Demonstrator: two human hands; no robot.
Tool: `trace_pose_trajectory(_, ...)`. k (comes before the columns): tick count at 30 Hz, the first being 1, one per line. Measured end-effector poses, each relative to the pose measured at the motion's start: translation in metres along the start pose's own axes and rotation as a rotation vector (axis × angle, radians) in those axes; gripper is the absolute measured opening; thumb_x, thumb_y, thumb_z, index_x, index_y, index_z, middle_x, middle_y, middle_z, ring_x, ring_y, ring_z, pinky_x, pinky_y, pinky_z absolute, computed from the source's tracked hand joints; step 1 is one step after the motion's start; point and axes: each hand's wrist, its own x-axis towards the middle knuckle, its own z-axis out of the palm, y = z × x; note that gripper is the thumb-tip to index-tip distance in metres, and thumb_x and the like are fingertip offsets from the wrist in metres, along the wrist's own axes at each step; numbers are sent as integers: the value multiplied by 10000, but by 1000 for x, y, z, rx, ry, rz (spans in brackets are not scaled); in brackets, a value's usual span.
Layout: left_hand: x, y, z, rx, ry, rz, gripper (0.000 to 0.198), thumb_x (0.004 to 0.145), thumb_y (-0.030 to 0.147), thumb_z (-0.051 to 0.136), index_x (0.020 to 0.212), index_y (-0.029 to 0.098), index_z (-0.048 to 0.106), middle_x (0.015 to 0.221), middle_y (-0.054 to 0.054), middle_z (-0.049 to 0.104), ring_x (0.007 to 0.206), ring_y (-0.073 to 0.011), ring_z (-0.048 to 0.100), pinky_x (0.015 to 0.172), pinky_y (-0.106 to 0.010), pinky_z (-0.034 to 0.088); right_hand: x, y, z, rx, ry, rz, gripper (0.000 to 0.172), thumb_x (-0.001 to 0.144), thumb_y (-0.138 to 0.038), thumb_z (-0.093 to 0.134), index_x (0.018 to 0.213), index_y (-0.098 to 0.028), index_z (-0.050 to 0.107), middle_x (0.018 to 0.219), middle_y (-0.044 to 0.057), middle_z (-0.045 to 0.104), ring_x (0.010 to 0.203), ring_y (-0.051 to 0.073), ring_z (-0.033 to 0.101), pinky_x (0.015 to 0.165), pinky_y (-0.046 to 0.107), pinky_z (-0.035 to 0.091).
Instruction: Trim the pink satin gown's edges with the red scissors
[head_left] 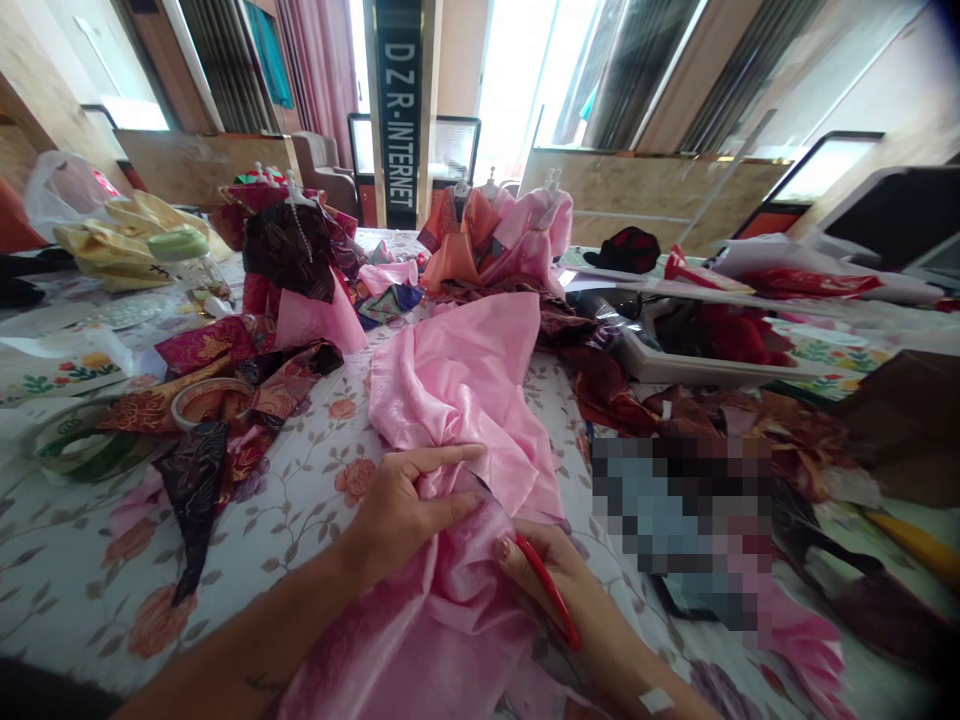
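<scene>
A large piece of pink satin fabric [480, 370] lies rumpled across the middle of the table and runs down toward me. My left hand [420, 495] pinches a fold of it between thumb and fingers, with the index finger stretched over the cloth. In my right hand [551, 575] are red-handled scissors [546, 590], gripped by the handles. Their dark blades point up and left into the fabric near my left thumb; the cloth hides part of them, and I cannot tell how far apart they are.
Fabric scraps [199, 480] and tape rolls [82, 440] lie left. Small dressed forms [457, 225] stand at the back beside a dark draped one [289, 240]. A white tray [675, 368], a black-red cap [626, 250] and more scraps [780, 430] are right, near a blurred-out patch.
</scene>
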Motion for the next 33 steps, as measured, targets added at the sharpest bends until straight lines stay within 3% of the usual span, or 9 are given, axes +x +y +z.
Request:
trace_pose_trajectory(6,0,3,-2,8,60,10,379,699,245,744,1076,235,704,1138,-22,697,1152,-246,593,1027,-345,469,0,0,2,33,25,13,523,695,-611,682,592,-192,387,524,-79,250,478,64,181,434,227,114)
trace_pose_trajectory(13,0,2,0,20,-29,1,382,699,234,740,1080,225,703,1119,-25,705,1132,-239,607,1002,-317,485,2,-1,0,-31,0,-17,510,683,-623,682,616,-186,426,539,-67,296,489,72,222,434,229,148)
trace_pose_trajectory(24,-1,0,2,24,-21,-16,379,711,222,729,1089,222,698,1136,-16,699,1145,-223,598,1002,-283,476,0,2,2,19,7,-28,473,729,-571,666,619,-180,423,588,-54,288,540,87,224,475,233,166)
trace_pose_trajectory(33,0,1,2,11,-18,-11,384,705,220,735,1087,226,699,1134,-15,699,1147,-224,597,1006,-289,473,1,4,4,82,49,35,539,669,-629,684,571,-197,377,535,-69,271,486,72,194,450,230,148)
